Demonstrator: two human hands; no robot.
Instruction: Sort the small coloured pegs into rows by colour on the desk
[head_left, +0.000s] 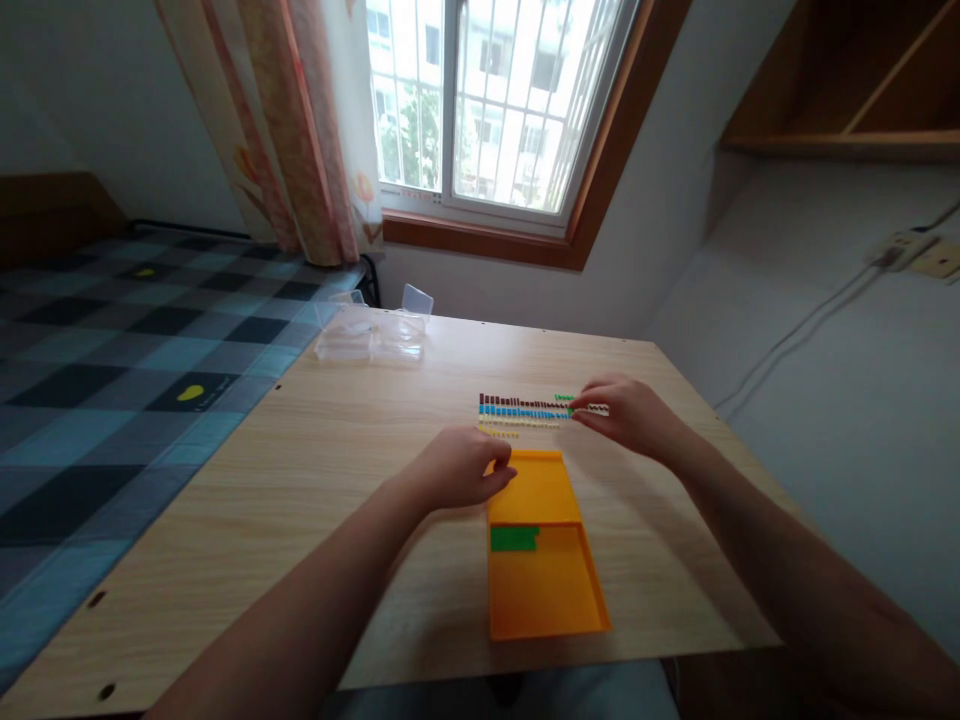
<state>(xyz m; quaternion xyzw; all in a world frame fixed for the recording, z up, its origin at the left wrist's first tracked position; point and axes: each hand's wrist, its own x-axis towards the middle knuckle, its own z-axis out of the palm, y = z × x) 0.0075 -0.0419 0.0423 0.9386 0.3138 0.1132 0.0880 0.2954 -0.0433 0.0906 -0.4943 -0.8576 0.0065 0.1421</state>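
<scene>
My right hand (624,412) reaches to the right end of the rows of small blocks, thumb and finger pinched around a small green block (571,409). Dark brown blocks (513,401), blue blocks (513,412) and pale and yellow blocks (501,434) lie in rows there, getting smaller towards the right. My left hand (469,468) is closed, fingers curled, over the upper left edge of the orange two-part tray (551,598); whatever its fingers hold is hidden. Green blocks (514,539) sit side by side in the upper left corner of the tray's near compartment.
Clear plastic boxes (373,340) with raised lids stand at the back left of the wooden table (300,480). A bed with a checked cover (150,330) adjoins the table's left side. Behind are a curtain (300,130) and a barred window; a wall with a cable (795,330) rises on the right.
</scene>
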